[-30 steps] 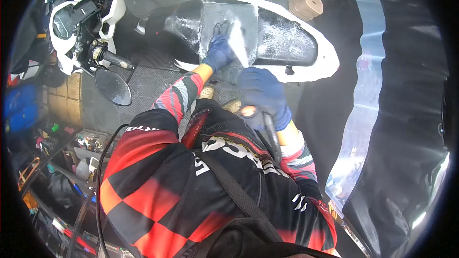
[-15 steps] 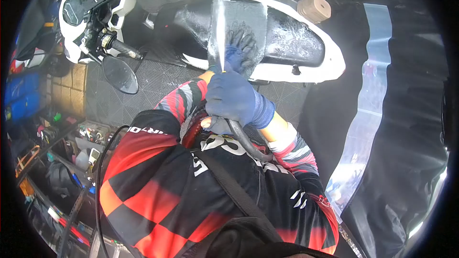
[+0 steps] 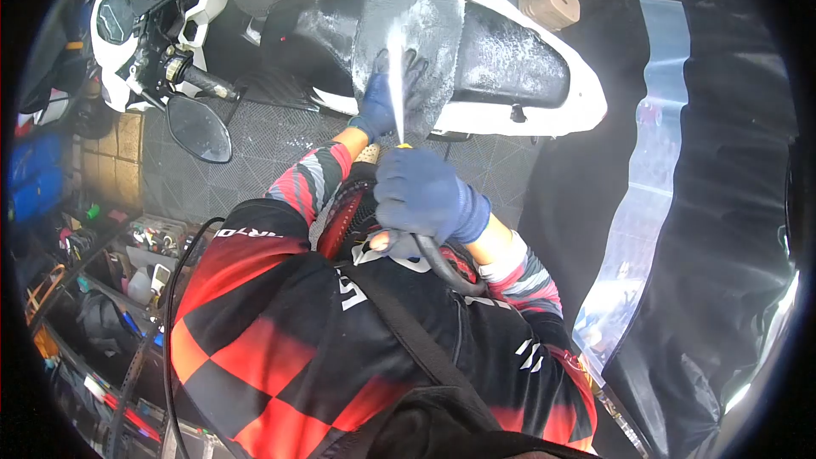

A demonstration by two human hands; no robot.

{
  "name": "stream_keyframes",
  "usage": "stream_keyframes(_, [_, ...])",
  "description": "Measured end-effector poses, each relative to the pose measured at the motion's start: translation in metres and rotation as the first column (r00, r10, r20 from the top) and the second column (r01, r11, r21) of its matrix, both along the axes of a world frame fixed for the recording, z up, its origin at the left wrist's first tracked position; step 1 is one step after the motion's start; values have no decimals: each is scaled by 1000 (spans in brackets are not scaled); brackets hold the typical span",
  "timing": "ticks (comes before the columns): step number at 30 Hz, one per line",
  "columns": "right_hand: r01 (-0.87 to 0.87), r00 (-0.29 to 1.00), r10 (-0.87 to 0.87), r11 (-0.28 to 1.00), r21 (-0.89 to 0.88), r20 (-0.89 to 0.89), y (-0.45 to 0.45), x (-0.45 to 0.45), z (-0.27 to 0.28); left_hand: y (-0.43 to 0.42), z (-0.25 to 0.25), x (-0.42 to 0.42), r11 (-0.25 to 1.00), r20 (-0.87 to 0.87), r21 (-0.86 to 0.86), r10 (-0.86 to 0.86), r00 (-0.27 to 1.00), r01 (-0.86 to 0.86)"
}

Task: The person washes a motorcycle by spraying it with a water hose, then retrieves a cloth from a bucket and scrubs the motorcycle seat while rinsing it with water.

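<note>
My left hand point(image 3: 381, 102), in a blue and dark grey work glove, lies with fingers spread on a wet grey sheet point(image 3: 429, 25). That sheet is draped across the black seat point(image 3: 514, 64) of a motorbike with white bodywork. Closer to my chest, my right hand point(image 3: 421, 195), gloved in blue, is closed round a spray gun whose yellow nozzle tip point(image 3: 405, 146) shows above the fist. A white jet shoots from it onto the sheet, passing over my left hand. The gun's body is mostly hidden; a thick dark hose point(image 3: 442, 268) curves away below.
Handlebar and mirror point(image 3: 198, 129) are at the left. A tan block point(image 3: 549, 6) sits beyond the seat. A clear plastic strip point(image 3: 654, 161) runs down black sheeting at the right. Storage bins with tools point(image 3: 161, 234) stand lower left, and a thin black cable point(image 3: 172, 331) hangs by my left arm.
My left hand has slid left over the sheet, away from my right hand. My right hand has drawn slightly back toward me, the jet still running. The whole view has shifted a little.
</note>
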State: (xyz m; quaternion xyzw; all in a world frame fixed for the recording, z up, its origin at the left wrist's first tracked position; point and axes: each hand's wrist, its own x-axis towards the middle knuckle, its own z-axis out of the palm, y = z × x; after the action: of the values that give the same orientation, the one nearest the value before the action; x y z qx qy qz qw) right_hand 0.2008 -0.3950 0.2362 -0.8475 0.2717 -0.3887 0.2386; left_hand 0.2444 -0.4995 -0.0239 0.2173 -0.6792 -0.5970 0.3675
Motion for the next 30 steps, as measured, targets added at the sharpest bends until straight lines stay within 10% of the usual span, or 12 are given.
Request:
stream_keyframes(2, [8, 1000, -7, 999, -37, 27, -3, 10, -2, -6, 42, 17, 674, 717, -660, 437, 543, 330])
stream_keyframes(10, [-138, 990, 138, 990, -16, -18, -6, 12, -1, -2, 16, 14, 775, 601, -628, 422, 679, 74])
stream_keyframes(16, [20, 999, -20, 1000, -8, -45, 6, -16, 8, -11, 35, 15, 657, 772, -636, 526, 358, 406])
stream_keyframes(20, [73, 992, -79, 995, -68, -96, 8, -33, 6, -8, 31, 19, 723, 605, -675, 429, 671, 146])
stream_keyframes(28, [88, 996, -89, 991, -105, -10, -8, -7, -3, -8, -2, 9, 639, 680, -716, 550, 484, 279])
stream_keyframes(29, [87, 996, -89, 990, -109, -10, -13, -3, -4, -3, -12, 3, 967, 419, -243, 175, 891, -76])
stream_keyframes(30, [62, 998, -64, 990, -127, -16, -17, 1, -6, -2, -23, 1, 905, -182, 425, 92, 979, -6])
